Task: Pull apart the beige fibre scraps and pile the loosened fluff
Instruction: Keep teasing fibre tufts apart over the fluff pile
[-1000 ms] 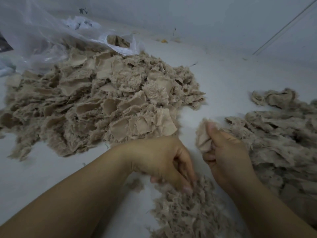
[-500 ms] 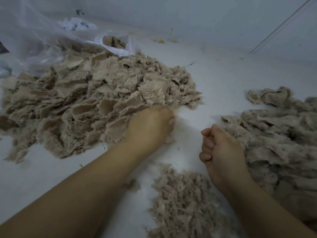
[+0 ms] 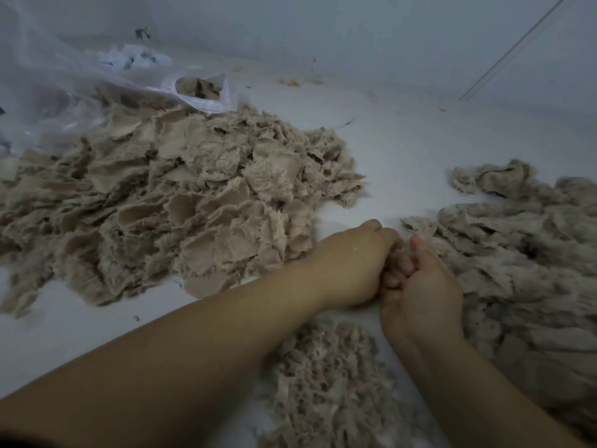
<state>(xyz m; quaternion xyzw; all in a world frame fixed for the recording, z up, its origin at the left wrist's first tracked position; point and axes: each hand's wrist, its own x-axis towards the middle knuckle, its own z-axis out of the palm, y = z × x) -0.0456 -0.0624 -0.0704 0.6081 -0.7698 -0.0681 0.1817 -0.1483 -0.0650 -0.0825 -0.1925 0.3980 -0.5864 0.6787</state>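
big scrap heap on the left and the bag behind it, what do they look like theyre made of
Scrap heap: matted beige fibre sheet, probably textile; matte, with smooth flat faces and fuzzy torn edges.
Bag: thin clear plastic film, likely; glossy, wrinkled, scraps showing through it.

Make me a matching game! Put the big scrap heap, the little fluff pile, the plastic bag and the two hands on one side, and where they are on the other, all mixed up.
1. big scrap heap
2. little fluff pile
3. plastic bag
4. left hand and right hand

A. far left, behind the heap
B. nearest the camera, under the wrists
C. together in the middle
D. left of the hands

Pairs: 1-D, 2-B, 3-A, 4-C
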